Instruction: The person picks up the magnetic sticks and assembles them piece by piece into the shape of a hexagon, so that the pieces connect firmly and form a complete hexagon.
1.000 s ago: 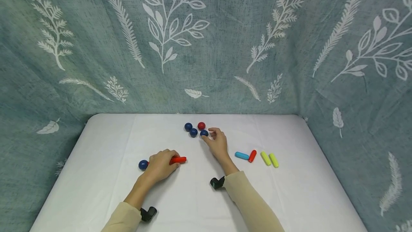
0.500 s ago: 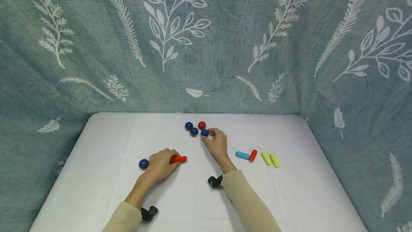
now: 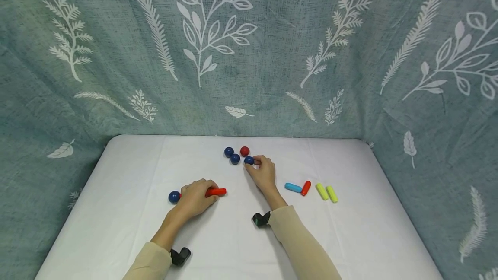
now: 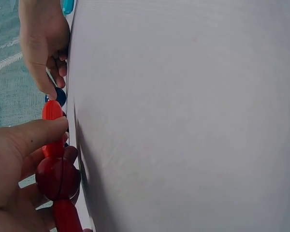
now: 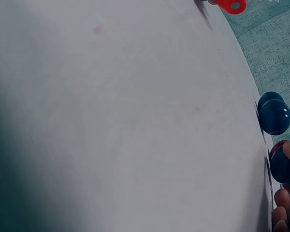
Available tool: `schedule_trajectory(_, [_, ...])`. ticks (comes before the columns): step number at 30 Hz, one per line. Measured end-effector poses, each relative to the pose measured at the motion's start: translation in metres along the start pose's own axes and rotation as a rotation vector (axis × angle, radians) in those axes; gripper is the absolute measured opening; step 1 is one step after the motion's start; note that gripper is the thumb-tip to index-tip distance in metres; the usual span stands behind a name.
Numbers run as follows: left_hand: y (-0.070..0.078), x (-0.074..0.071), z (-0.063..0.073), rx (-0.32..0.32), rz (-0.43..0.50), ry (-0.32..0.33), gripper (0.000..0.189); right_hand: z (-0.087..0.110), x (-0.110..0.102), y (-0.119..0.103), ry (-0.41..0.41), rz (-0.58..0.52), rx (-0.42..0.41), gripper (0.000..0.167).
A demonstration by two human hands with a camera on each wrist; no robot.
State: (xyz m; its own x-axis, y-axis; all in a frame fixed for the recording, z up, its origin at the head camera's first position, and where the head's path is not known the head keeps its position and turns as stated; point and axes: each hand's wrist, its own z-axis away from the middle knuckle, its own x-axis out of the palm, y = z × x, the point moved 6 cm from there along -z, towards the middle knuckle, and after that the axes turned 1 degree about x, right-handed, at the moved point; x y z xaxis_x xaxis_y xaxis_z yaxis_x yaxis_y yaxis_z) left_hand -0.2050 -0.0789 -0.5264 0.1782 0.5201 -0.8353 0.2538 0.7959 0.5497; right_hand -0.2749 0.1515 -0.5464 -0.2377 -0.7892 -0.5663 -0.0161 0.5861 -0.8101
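Observation:
My left hand (image 3: 196, 198) grips a joined piece over the table's left half. Its red rod (image 3: 217, 192) sticks out to the right of the fingers, and a blue ball (image 3: 174, 197) shows at the left end. In the left wrist view, thumb and fingers hold it around a red ball (image 4: 58, 179), with a lower red rod (image 4: 67, 216) below that ball. Farther back, my right hand (image 3: 266, 175) pinches another blue ball (image 5: 284, 168) between thumb and fingertips. Just behind it lies a loose red ball (image 3: 244, 151).
Two more blue balls (image 3: 235, 159) lie left of the pinched one. To the right rest a light blue rod (image 3: 293, 187), a short red rod (image 3: 306, 188) and two yellow-green rods (image 3: 321, 191). A patterned curtain (image 3: 264, 116) hangs behind the white table (image 3: 373, 237).
My right thumb and fingertips have drawn in on the blue ball, which has edged slightly right, away from the red ball. My left hand stays in place with its piece.

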Motion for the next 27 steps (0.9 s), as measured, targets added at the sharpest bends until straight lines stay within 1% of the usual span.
schedule_trajectory(4, [0.000,0.001,-0.001,-0.008,0.002,-0.009,0.020,0.000,-0.004,0.000,-0.011,-0.040,0.005,0.036])
schedule_trajectory(10, [-0.002,0.001,-0.001,-0.018,0.006,-0.018,0.021,0.005,-0.012,-0.001,-0.052,-0.046,0.007,0.037])
schedule_trajectory(15, [-0.002,0.001,-0.002,-0.017,0.005,-0.019,0.022,0.014,-0.019,-0.002,-0.097,-0.056,-0.003,0.038])
schedule_trajectory(23, [-0.002,0.001,-0.001,-0.014,0.008,-0.017,0.023,0.035,-0.018,-0.001,-0.209,-0.115,0.069,0.038])
schedule_trajectory(27, [-0.001,0.000,-0.001,-0.009,0.015,-0.017,0.023,0.044,-0.015,-0.003,-0.245,-0.109,0.064,0.038])
